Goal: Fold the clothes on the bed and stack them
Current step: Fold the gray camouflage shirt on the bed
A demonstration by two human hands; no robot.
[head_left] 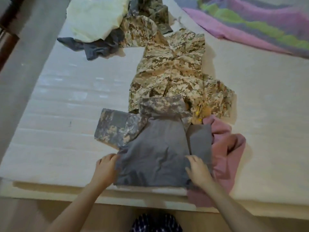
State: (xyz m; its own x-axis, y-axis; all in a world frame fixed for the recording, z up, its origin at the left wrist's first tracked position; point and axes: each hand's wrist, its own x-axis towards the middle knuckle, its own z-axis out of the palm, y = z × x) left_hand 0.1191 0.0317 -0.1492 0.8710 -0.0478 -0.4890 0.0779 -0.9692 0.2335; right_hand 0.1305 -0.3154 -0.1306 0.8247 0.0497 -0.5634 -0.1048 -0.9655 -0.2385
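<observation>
- The grey shirt with camouflage sleeves is lying flat at the near edge of the bed, between the two hands.
- The right hand is pressing on its folded right side, fingers straight and spread.
- The left hand is touching its left edge; I cannot tell whether it is pinching the cloth.
- A pink cloth is lying bunched just right of the right hand.
- A tan camouflage garment is lying spread beyond both hands.
- A loose pile of clothes is sitting well beyond the left hand.
</observation>
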